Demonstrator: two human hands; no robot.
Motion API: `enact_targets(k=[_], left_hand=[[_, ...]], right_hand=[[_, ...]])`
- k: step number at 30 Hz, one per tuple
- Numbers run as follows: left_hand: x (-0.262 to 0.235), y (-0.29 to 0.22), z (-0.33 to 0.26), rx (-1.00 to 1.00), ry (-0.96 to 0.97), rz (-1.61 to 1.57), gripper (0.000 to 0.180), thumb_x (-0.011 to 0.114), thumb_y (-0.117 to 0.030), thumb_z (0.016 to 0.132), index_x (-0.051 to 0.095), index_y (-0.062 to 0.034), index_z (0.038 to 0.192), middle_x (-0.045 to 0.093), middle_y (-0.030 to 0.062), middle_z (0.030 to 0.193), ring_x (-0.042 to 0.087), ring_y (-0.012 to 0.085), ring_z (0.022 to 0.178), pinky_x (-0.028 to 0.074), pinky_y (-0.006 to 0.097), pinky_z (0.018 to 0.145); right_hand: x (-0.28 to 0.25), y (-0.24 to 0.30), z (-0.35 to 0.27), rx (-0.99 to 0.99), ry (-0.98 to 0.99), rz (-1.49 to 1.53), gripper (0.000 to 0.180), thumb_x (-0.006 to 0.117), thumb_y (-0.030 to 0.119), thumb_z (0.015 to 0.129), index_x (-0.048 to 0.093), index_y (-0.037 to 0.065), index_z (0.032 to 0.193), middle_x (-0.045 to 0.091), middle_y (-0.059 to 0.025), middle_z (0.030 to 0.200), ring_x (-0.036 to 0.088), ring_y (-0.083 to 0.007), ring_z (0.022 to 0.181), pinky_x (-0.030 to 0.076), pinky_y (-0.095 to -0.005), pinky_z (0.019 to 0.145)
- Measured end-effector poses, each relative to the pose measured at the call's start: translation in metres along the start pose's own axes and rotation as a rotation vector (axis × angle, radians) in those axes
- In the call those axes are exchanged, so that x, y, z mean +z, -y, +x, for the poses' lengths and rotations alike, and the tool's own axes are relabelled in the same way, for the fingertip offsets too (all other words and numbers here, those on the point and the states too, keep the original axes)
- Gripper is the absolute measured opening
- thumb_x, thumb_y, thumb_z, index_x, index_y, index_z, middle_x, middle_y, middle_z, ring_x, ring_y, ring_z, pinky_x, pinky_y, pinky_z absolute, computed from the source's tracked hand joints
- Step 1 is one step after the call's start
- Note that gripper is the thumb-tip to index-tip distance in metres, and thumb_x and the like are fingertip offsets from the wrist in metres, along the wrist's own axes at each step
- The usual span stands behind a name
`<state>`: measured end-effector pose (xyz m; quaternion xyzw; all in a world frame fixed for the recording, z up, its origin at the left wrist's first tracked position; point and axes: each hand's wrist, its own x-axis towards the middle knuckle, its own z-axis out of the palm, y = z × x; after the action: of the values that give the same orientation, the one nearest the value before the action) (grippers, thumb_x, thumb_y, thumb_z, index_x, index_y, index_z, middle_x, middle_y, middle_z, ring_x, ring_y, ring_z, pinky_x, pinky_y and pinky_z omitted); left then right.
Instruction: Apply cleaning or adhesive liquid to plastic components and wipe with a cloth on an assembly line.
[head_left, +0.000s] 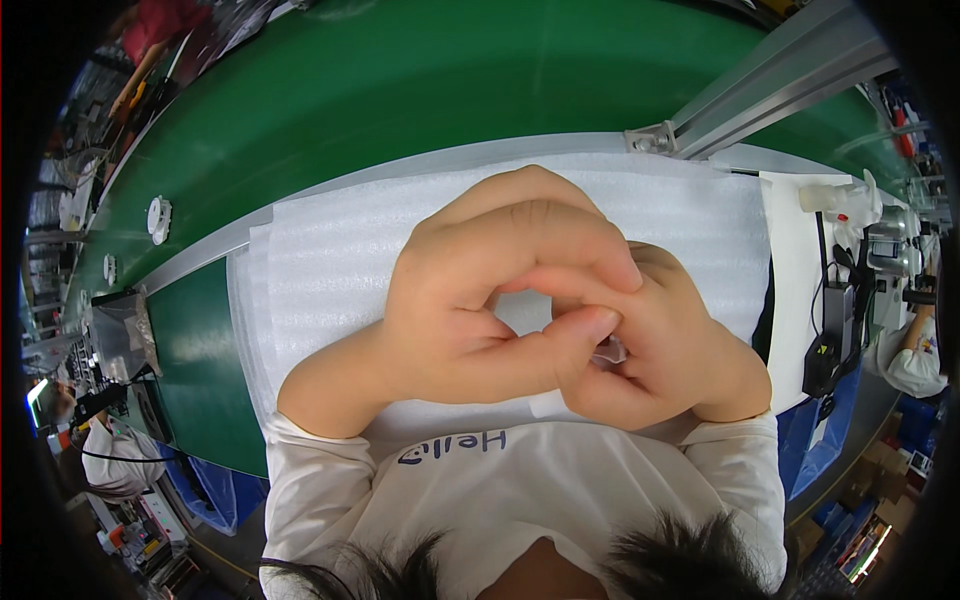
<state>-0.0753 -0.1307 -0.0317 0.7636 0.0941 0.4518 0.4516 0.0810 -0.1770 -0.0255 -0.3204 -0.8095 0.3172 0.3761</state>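
Over a sheet of white foam [335,265], my two hands meet in front of my chest. My left hand [470,300] curves round to the right, its thumb and forefinger tips pressing against the right hand. Whatever lies between those tips is hidden. My right hand [655,345] is curled closed, and a small, clear, shiny piece [610,349] peeks out between its thumb and fingers. Most of that piece is covered, so its kind cannot be told.
Beyond the foam runs a green conveyor belt [450,80], with a round white part [159,220] at its left. A metal post [780,80] rises at the back right. Black adapters with cables [835,330] lie at right. Another person's arm [140,75] shows far left.
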Motion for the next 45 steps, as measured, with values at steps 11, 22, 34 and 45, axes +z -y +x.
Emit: enact_targets(k=[11,22,34,45], left_hand=[[0.0027,0.003,-0.0037,0.047,-0.027,0.009,0.015,0.06,-0.007,0.07,0.057,-0.003,0.085,0.055,0.0131,0.085,0.053,0.0179,0.072,0.044,0.026,0.061],[-0.0004,-0.0027,0.0004,0.19,-0.02,0.272,0.011,0.062,-0.012,0.07,0.055,-0.0058,0.075,0.055,0.0123,0.08,0.049,0.0162,0.061,0.039,0.023,0.048],[0.0001,-0.0035,-0.002,0.158,0.019,0.275,0.006,0.057,-0.009,0.07,0.052,-0.0068,0.071,0.054,0.0135,0.08,0.047,0.017,0.059,0.038,0.023,0.047],[0.002,-0.0033,-0.002,0.067,-0.003,0.264,0.007,0.058,-0.01,0.068,0.052,-0.006,0.069,0.055,0.0129,0.08,0.045,0.014,0.058,0.036,0.022,0.046]], right_hand=[[0.0053,0.0008,-0.0006,-0.023,-0.01,0.03,0.039,0.056,0.004,0.06,0.047,0.004,0.097,0.049,-0.0024,0.053,0.049,-0.0223,0.041,0.037,-0.0309,0.039],[0.007,-0.0033,-0.0028,-0.101,-0.056,-0.14,0.031,0.061,0.011,0.062,0.048,0.004,0.089,0.05,-0.0047,0.052,0.049,-0.024,0.042,0.039,-0.0326,0.039],[0.0049,0.0031,-0.0038,0.079,0.072,0.07,0.024,0.058,0.008,0.061,0.045,0.002,0.081,0.049,-0.0061,0.05,0.048,-0.025,0.039,0.037,-0.0315,0.038],[0.0049,0.0033,-0.0027,0.07,0.027,0.055,0.031,0.056,0.008,0.063,0.049,0.004,0.093,0.052,-0.0038,0.052,0.052,-0.0237,0.043,0.04,-0.0318,0.041]])
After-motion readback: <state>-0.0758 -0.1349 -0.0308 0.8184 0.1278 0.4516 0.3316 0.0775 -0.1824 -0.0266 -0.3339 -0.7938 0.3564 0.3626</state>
